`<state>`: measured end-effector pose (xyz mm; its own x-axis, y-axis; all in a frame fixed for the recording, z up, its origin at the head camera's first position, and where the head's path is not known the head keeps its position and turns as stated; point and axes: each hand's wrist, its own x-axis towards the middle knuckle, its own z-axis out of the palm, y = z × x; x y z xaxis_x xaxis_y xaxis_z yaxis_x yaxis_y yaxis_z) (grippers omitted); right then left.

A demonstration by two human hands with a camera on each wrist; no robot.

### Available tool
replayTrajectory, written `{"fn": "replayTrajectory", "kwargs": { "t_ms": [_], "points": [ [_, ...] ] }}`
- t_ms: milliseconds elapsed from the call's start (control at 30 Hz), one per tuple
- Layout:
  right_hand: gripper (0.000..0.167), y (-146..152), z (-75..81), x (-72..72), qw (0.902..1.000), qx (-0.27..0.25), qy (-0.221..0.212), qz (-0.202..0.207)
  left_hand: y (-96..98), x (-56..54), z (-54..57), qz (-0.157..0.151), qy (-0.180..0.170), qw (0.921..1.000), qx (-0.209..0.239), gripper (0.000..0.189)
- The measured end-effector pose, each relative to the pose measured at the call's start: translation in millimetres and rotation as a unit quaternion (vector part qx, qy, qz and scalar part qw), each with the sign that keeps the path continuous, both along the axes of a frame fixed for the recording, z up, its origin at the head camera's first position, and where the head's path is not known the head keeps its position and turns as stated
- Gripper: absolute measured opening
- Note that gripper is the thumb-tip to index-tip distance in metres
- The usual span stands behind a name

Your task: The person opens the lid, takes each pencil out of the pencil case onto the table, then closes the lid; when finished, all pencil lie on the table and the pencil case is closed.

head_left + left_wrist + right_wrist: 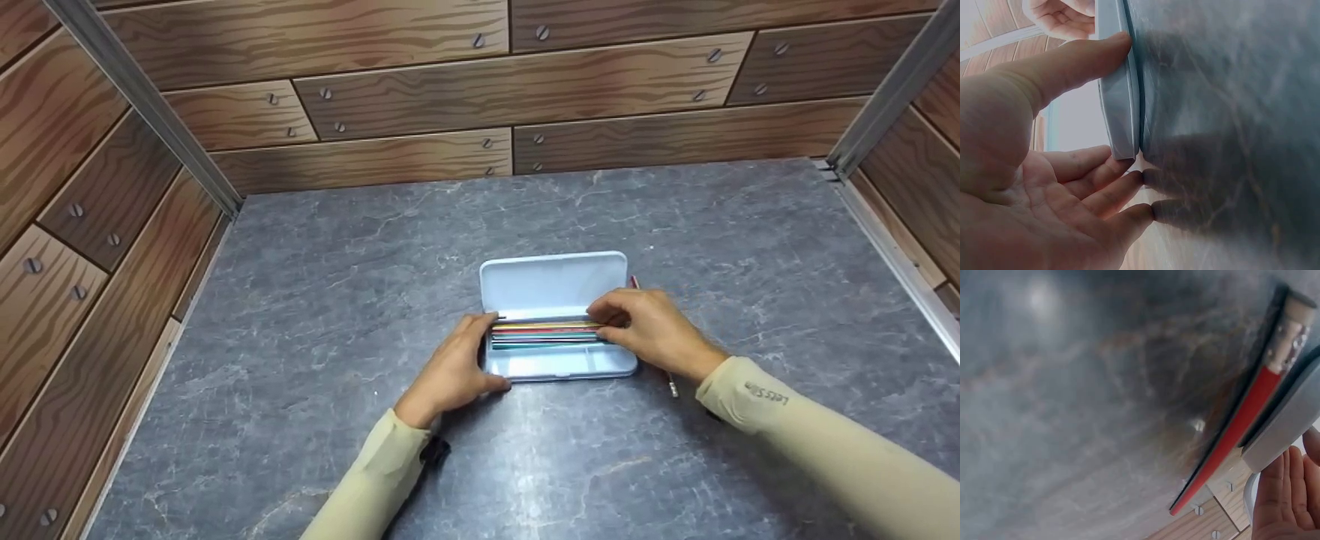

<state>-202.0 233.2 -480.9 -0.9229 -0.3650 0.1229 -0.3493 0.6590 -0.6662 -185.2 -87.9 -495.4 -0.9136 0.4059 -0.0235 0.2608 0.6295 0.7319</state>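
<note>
An opened light-blue pencil case [540,366] lies on the table with its lid [553,285] raised at the back. Several coloured pencils [544,335] lie lengthwise inside. My left hand [459,364] grips the case's left end, thumb on the front edge and fingers around the back corner; the left wrist view shows this thumb [1084,64] against the case wall [1118,115]. Over the right end, my right hand [656,330] pinches the pencils' ends between bent thumb and fingers, partly hidden. Beside the case on the right lies a red pencil [1235,427] with an eraser.
The grey marbled tabletop [337,262] surrounds the case. Wood-patterned panels [405,97] stand at the back and both sides, with metal posts [150,105] at the corners.
</note>
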Motion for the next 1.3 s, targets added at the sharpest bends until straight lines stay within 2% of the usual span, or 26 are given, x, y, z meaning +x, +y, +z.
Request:
{"fn": "replayTrajectory", "kwargs": {
  "t_ms": [167, 367, 567, 800, 967, 1167, 1300],
  "points": [
    [0.023, -3.6, 0.1, -2.9, 0.9995, 0.015, -0.001, 0.026, 0.0, 0.3, -0.1, 0.005, -0.001, 1.0000, -0.001, 0.102],
    [0.018, -4.4, -2.5, -4.0, 0.9981, 0.028, 0.034, 0.043, 0.7, 0.2, -1.0, 0.002, -0.006, 1.0000, -0.001, 0.102],
    [0.020, -3.5, -1.1, -5.9, 0.9972, 0.042, 0.028, 0.054, 1.3, -0.5, -0.7, 0.003, -0.004, 1.0000, -0.002, 0.102],
    [0.023, -3.7, -1.7, -3.1, 0.9862, 0.096, 0.100, 0.091, 1.4, -1.0, -1.3, 0.003, 0.000, 1.0000, -0.004, 0.102],
    [0.021, -2.1, -1.1, -3.2, 0.9850, 0.095, 0.101, 0.103, 0.5, -0.4, -1.4, 0.003, -0.001, 1.0000, 0.000, 0.102],
    [0.020, -0.5, -6.6, -0.7, 0.9768, 0.100, 0.149, 0.117, 0.8, -0.2, -0.9, 0.000, -0.002, 1.0000, 0.000, 0.102],
    [0.022, -0.4, -6.5, 0.4, 0.9776, 0.104, 0.146, 0.111, 1.3, -0.2, -0.4, -0.004, 0.001, 1.0000, 0.000, 0.102]
  ]
}}
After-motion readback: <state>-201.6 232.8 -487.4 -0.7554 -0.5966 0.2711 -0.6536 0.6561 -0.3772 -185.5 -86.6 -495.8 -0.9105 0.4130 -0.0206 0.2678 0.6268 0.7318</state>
